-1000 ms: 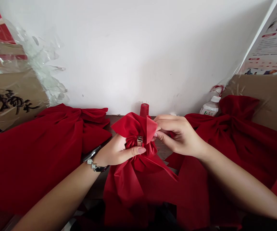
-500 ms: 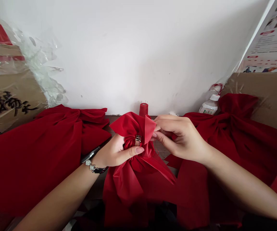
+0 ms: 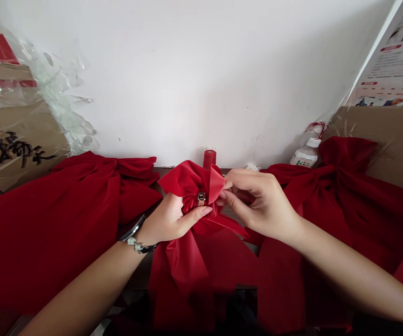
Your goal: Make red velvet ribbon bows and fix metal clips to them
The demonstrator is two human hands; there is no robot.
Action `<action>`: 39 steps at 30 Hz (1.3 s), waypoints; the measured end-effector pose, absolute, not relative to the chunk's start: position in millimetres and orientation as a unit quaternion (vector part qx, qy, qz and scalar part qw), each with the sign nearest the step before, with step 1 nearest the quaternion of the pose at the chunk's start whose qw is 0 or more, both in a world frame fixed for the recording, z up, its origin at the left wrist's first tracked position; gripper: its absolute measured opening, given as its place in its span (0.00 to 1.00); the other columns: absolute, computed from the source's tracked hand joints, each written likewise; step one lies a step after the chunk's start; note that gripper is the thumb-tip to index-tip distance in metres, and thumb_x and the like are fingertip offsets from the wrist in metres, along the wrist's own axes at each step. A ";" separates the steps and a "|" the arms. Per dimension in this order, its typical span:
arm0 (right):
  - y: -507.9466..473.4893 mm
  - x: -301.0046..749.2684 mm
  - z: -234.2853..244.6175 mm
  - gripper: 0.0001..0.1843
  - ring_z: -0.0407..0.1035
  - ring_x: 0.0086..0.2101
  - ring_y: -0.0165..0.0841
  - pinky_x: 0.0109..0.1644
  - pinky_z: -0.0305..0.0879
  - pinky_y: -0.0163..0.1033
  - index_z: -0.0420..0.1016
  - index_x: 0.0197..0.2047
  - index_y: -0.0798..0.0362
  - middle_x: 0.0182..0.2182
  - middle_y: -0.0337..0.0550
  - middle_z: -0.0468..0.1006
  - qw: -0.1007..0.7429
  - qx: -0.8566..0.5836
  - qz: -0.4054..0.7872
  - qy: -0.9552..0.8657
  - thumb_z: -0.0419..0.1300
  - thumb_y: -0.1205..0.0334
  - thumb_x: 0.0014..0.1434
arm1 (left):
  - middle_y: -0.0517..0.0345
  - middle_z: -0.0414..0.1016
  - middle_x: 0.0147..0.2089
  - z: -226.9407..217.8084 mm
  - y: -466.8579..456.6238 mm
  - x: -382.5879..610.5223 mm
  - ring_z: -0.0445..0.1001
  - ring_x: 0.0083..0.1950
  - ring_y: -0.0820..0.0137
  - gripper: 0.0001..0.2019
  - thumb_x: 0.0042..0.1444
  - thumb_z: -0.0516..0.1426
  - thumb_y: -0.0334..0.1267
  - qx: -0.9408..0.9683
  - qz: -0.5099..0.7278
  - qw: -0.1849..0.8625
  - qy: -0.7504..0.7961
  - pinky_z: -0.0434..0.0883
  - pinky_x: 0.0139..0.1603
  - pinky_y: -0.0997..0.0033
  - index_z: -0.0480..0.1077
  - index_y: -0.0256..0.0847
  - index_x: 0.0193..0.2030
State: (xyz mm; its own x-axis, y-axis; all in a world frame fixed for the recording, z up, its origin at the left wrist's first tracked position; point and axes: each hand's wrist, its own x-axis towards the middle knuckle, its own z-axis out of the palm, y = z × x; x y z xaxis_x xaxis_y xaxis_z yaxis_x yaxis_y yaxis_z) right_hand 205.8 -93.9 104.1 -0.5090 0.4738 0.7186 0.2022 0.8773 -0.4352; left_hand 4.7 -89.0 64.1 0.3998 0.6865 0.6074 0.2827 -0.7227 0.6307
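Note:
A gathered bow of red fabric point(image 3: 187, 179) is bunched up in front of me, its long tails hanging down toward me. My left hand point(image 3: 173, 219) is wrapped round the bow's gathered middle, thumb across the front; a ring shows on a finger among the folds. My right hand point(image 3: 260, 200) pinches at the bow's right-hand loop, thumb and forefinger together at the fabric edge. Whether a needle or thread is also between those fingertips is too small to tell. Just behind the bow stands a spool of red thread point(image 3: 209, 159) with several needles sticking up from its top.
Large red fabric bows lie to the left point(image 3: 65, 214) and right point(image 3: 355, 186). A white-capped plastic bottle point(image 3: 306, 155) stands at the back right, red threads above it. Cardboard with clear wrap point(image 3: 23, 126) is at the left, a white wall point(image 3: 187, 79) behind.
The right hand stays pinched at the bow's right edge, having shifted slightly. The bow has tilted a little, and its right tail has swung up and left.

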 end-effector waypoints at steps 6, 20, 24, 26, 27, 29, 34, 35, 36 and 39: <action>-95.6 197.1 93.3 0.07 0.60 0.24 0.24 0.25 0.57 0.28 0.71 0.31 0.56 0.24 0.38 0.68 0.513 -0.210 0.107 -0.825 0.56 0.73 0.59 | 0.52 0.77 0.42 56.4 -90.8 10.4 0.75 0.44 0.63 0.10 0.56 0.59 0.36 0.777 0.519 0.151 0.322 0.69 0.50 0.65 0.67 0.40 0.44; -68.4 209.8 102.7 0.09 0.64 0.26 0.26 0.31 0.61 0.32 0.71 0.29 0.56 0.25 0.39 0.70 0.445 -0.106 0.187 -0.869 0.57 0.71 0.61 | 0.51 0.78 0.44 67.7 -90.5 5.5 0.75 0.51 0.60 0.15 0.60 0.55 0.43 0.819 0.413 0.279 0.284 0.71 0.54 0.62 0.67 0.39 0.50; -67.9 208.8 99.7 0.08 0.65 0.27 0.26 0.31 0.61 0.32 0.71 0.29 0.56 0.26 0.40 0.71 0.446 -0.098 0.188 -0.869 0.57 0.71 0.61 | 0.48 0.75 0.52 68.6 -91.1 5.4 0.73 0.54 0.60 0.16 0.59 0.55 0.41 0.823 0.418 0.272 0.273 0.67 0.58 0.61 0.65 0.39 0.53; -68.7 208.1 98.2 0.08 0.65 0.27 0.26 0.32 0.61 0.32 0.71 0.29 0.56 0.26 0.41 0.71 0.454 -0.094 0.176 -0.869 0.57 0.71 0.61 | 0.48 0.75 0.51 69.0 -92.0 5.3 0.74 0.52 0.60 0.16 0.59 0.55 0.40 0.825 0.415 0.261 0.280 0.68 0.56 0.61 0.65 0.39 0.53; -69.3 207.7 97.5 0.08 0.64 0.27 0.26 0.32 0.61 0.32 0.71 0.30 0.56 0.26 0.41 0.71 0.459 -0.092 0.166 -0.868 0.56 0.71 0.61 | 0.49 0.76 0.49 69.3 -92.5 5.4 0.74 0.50 0.60 0.15 0.59 0.55 0.40 0.827 0.412 0.254 0.287 0.69 0.55 0.62 0.65 0.39 0.51; -70.8 206.9 96.4 0.08 0.63 0.27 0.26 0.31 0.61 0.32 0.71 0.30 0.56 0.25 0.41 0.70 0.469 -0.090 0.144 -0.867 0.56 0.72 0.61 | 0.52 0.77 0.41 70.1 -93.6 5.5 0.75 0.45 0.62 0.11 0.59 0.55 0.40 0.831 0.406 0.238 0.297 0.70 0.52 0.63 0.67 0.40 0.46; -73.2 205.6 94.0 0.08 0.61 0.26 0.27 0.30 0.59 0.33 0.70 0.30 0.56 0.25 0.41 0.68 0.477 -0.099 0.104 -0.867 0.55 0.73 0.61 | 0.60 0.70 0.27 72.0 -95.6 7.2 0.74 0.40 0.64 0.07 0.60 0.54 0.39 0.846 0.390 0.190 0.310 0.71 0.48 0.65 0.65 0.42 0.32; -73.0 205.5 93.4 0.08 0.61 0.26 0.27 0.30 0.59 0.33 0.70 0.30 0.56 0.25 0.40 0.68 0.478 -0.101 0.102 -0.867 0.56 0.73 0.61 | 0.61 0.69 0.25 72.1 -95.7 7.6 0.74 0.40 0.64 0.08 0.60 0.54 0.39 0.846 0.390 0.183 0.314 0.70 0.47 0.65 0.65 0.42 0.30; -72.6 205.5 93.0 0.09 0.61 0.26 0.27 0.29 0.59 0.33 0.69 0.29 0.56 0.24 0.40 0.68 0.479 -0.104 0.103 -0.866 0.56 0.73 0.61 | 0.61 0.68 0.25 71.9 -95.6 7.9 0.74 0.41 0.64 0.09 0.59 0.54 0.39 0.845 0.391 0.179 0.319 0.70 0.47 0.66 0.64 0.42 0.29; -71.0 206.0 92.7 0.09 0.61 0.26 0.26 0.29 0.59 0.32 0.69 0.29 0.55 0.24 0.40 0.68 0.476 -0.107 0.118 -0.865 0.56 0.72 0.61 | 0.60 0.69 0.25 70.9 -94.5 8.0 0.74 0.42 0.64 0.10 0.59 0.55 0.39 0.837 0.399 0.190 0.322 0.70 0.49 0.65 0.64 0.42 0.27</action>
State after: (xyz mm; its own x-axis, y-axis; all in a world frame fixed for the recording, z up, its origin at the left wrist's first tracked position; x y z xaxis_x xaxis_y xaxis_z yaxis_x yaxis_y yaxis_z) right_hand 206.0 -71.0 92.7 -0.5240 0.2965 0.7984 0.0722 0.9495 -0.3053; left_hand 8.0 -94.5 70.9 0.4749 0.6906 0.5455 0.3868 -0.7205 0.5755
